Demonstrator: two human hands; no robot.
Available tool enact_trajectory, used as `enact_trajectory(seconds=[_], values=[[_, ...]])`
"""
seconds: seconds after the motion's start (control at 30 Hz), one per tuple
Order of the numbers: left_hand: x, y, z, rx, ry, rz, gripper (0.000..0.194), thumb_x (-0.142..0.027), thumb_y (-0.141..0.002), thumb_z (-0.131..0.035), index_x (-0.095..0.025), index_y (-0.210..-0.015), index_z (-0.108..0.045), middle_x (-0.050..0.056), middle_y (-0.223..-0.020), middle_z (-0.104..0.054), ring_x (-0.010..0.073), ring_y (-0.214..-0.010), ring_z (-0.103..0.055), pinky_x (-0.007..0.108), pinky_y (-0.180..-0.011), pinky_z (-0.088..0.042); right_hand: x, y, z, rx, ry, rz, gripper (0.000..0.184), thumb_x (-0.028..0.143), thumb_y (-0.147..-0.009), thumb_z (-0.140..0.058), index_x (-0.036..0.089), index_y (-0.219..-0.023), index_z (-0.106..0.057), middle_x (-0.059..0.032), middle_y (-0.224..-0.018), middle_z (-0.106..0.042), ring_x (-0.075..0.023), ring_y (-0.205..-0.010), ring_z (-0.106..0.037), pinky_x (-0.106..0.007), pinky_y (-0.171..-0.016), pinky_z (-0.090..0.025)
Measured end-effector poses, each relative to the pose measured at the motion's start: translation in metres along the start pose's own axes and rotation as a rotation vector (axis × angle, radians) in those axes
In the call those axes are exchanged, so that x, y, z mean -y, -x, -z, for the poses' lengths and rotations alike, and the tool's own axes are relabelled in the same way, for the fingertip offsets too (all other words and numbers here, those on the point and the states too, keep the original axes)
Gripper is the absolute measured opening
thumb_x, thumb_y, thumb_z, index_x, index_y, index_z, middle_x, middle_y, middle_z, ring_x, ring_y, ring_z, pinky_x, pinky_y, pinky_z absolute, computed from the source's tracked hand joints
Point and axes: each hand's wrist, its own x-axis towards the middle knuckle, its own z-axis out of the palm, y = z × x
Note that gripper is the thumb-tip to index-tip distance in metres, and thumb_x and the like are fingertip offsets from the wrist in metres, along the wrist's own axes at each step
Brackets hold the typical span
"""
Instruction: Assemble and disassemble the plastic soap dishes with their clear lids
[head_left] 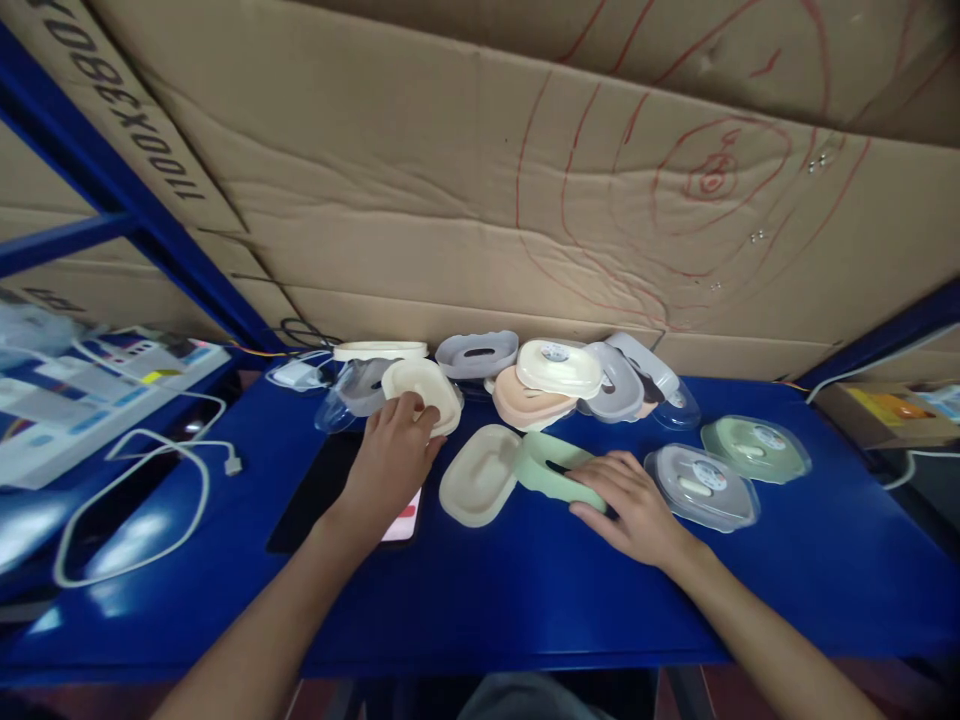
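My left hand (pixel 403 440) has its fingers curled over the near rim of a cream oval dish (pixel 431 385), which looks like a soap dish part. A light green slotted dish (pixel 546 462) lies tilted at my right hand (pixel 626 495), with fingers and thumb closed round its right end. Touching the green dish on its left is a flat beige oval tray (pixel 480 477). To the right of my right hand sit a grey dish with a clear lid (pixel 703 487) and a green dish with a clear lid (pixel 756 450); both carry round labels.
Along the cardboard wall (pixel 420 200) lies a pile with a grey slotted dish (pixel 480 353), a cream tray (pixel 559 366) and a peach tray (pixel 532 402). A phone (pixel 405 522) and black sheet (pixel 315 500) are under my left arm. White cable (pixel 202 470) loops at left.
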Motion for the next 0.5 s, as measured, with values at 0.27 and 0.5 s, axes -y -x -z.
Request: enact_trajectory(seconds=[0.27, 0.5], values=[[0.0, 0.002, 0.038, -0.171, 0.388, -0.148, 0.015, -0.031, -0.106, -0.057, -0.019, -0.104, -0.066, 0.009, -0.105, -0.071, 0.0265, -0.1, -0.07, 0.04, -0.09, -0.057, -0.006, 0.002, 0.005, -0.226, -0.132, -0.391, 0.024, 0.039, -0.11, -0.054, 0.023, -0.097, -0.068, -0.0017, -0.083, -0.073, -0.0188, -0.072, -0.066, -0.032, -0.066, -0.051], [-0.05, 0.026, 0.057, 0.275, 0.885, -0.581, 0.006, -0.019, -0.103, -0.062, -0.022, -0.108, -0.063, 0.007, -0.111, -0.07, 0.0168, -0.103, -0.07, 0.027, -0.094, -0.059, -0.007, 0.005, 0.006, -0.214, -0.159, -0.451, 0.022, 0.039, -0.109, -0.055, 0.024, -0.101, -0.069, -0.0015, -0.086, -0.075, -0.0196, -0.075, -0.069, -0.032, -0.069, -0.053]])
